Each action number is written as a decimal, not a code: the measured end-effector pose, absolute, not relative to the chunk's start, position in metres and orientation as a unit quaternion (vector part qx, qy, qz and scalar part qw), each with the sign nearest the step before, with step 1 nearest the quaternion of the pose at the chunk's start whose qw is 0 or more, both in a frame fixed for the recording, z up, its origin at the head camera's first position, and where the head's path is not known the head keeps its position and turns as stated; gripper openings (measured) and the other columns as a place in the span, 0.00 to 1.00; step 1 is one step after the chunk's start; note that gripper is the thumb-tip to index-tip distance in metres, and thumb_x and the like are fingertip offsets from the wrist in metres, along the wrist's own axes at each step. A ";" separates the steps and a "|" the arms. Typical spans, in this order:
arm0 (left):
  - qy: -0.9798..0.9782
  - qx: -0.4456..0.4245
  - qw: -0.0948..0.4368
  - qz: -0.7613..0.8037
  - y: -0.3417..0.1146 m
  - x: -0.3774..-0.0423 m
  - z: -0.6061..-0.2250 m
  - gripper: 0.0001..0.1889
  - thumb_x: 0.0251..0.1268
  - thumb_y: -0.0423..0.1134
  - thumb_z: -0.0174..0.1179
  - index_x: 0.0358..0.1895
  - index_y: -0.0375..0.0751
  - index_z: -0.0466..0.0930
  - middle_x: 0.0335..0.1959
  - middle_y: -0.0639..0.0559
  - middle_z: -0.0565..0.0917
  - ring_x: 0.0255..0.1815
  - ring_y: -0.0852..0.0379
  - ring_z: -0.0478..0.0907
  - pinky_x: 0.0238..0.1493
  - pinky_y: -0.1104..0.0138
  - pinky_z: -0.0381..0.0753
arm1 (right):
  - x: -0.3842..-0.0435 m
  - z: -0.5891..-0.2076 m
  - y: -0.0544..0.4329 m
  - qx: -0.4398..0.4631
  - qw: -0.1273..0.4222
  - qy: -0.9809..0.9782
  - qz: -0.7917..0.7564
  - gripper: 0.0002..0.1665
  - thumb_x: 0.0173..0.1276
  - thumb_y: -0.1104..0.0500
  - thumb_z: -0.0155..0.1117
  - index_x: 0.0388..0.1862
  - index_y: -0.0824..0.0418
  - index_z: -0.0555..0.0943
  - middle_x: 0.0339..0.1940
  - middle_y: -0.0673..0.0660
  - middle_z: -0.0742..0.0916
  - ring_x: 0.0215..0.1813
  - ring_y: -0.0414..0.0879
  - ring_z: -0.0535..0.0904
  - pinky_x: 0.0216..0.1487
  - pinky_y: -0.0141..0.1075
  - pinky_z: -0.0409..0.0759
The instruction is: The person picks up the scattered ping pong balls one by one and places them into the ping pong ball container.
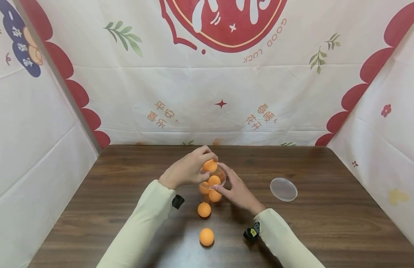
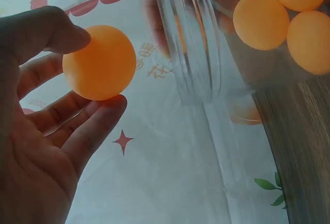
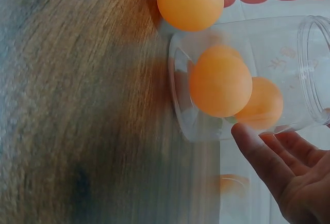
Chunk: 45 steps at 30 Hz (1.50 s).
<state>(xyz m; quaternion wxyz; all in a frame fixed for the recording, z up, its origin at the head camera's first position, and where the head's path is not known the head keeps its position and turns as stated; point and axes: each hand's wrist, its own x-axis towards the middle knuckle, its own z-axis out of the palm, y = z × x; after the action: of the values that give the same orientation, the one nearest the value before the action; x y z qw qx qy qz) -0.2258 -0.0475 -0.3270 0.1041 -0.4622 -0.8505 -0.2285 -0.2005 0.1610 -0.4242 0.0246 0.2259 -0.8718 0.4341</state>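
Observation:
My left hand [image 1: 188,169] pinches an orange ping-pong ball [image 2: 100,64] between thumb and fingers, just above the mouth of a clear plastic jar [image 3: 278,38]. Upright on the table, the jar has several orange balls [image 3: 220,84] inside it. My right hand [image 1: 238,191] holds the jar near its rim from the right, thumb on the near side and fingers round the far side. Two loose balls lie in front of the jar: one close to its base [image 1: 204,210], the other nearer to me [image 1: 207,237].
A round clear lid [image 1: 284,189] lies flat on the brown wooden table [image 1: 327,223], right of the jar. Printed white cloth [image 1: 193,89] hangs behind the table and along both sides.

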 end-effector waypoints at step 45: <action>-0.879 -0.427 -0.001 -0.211 -0.035 -0.231 -0.349 0.17 0.54 0.33 0.65 0.49 0.44 0.78 0.40 0.51 0.73 0.37 0.58 0.70 0.38 0.69 0.74 | -0.202 -0.427 0.161 0.247 0.036 -0.861 0.443 0.43 0.67 0.51 0.62 0.75 0.51 0.53 0.67 0.61 0.68 0.55 0.60 0.72 0.53 0.50 0.71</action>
<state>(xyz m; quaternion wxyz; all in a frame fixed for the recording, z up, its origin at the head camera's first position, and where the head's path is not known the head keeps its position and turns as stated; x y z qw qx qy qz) -0.2308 -0.0353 -0.3489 -0.0010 -0.4273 -0.8792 -0.2107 -0.2019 0.1609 -0.4265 0.0363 0.2472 -0.8610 0.4431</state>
